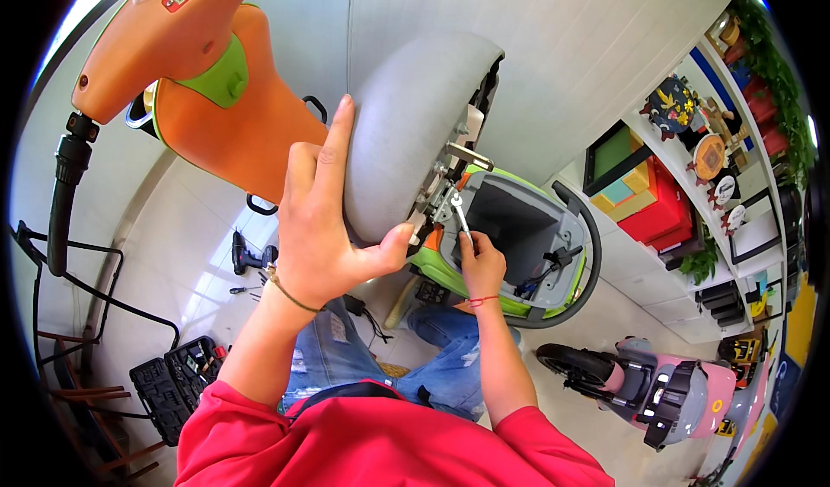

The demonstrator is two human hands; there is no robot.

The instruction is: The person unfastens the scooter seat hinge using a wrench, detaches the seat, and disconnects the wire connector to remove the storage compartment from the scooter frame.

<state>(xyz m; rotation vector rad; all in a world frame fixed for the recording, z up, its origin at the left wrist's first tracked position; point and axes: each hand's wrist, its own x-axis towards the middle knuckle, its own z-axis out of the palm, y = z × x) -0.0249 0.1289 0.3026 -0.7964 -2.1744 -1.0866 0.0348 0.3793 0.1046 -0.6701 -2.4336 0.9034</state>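
A large grey rounded mudguard (406, 124) stands in front of me, with metal brackets and bolts (439, 195) on its right side. My left hand (327, 214) lies against its left and lower side, index finger stretched up and thumb spread toward the brackets. In my right hand (482, 266) is a silver wrench (462, 214), pinched by its lower end. Its upper head is at a bolt on the bracket; I cannot tell how it sits there. Behind is a green and grey open seat tub (506, 227) with a black curved bar round it.
An orange scooter body (251, 132) with a handlebar grip (65, 189) rises at the left. On the tiled floor lie a cordless drill (246, 252) and an open tool case (177, 374). A pink and grey scooter (666, 392) is at lower right, below shelves (683, 167) of goods.
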